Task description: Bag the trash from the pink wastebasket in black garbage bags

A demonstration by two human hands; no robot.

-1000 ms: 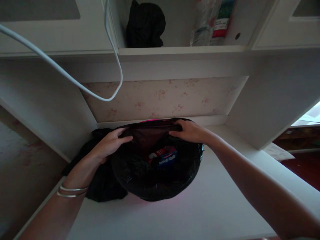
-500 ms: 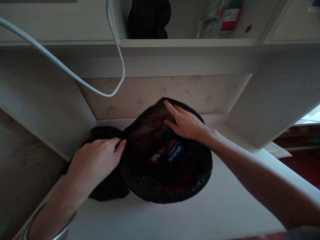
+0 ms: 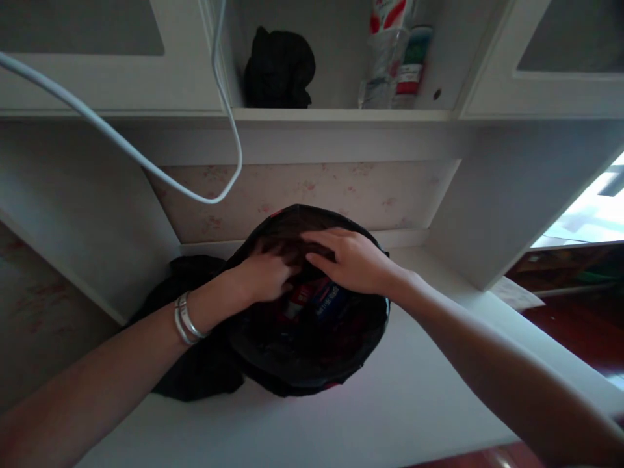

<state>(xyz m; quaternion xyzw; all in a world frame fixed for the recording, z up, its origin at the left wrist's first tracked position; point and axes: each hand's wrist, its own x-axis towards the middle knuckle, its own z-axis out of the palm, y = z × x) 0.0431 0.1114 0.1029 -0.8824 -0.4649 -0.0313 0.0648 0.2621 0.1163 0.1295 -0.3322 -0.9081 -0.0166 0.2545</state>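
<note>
Black bag (image 3: pixel 302 338) mouth facing up, left hand (image 3: pixel 266 276) and right hand (image 3: pixel 353 260) inside, grip unclear

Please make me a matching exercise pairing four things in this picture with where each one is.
Things:
1. black plastic bag
2. white cable
3. bangles
4. bottles

Places:
A. on the upper shelf
B. on the left wrist
C. on the white desk, under both hands
D. hanging in a loop before the wall

Pairs: 1-C, 2-D, 3-B, 4-A
</note>
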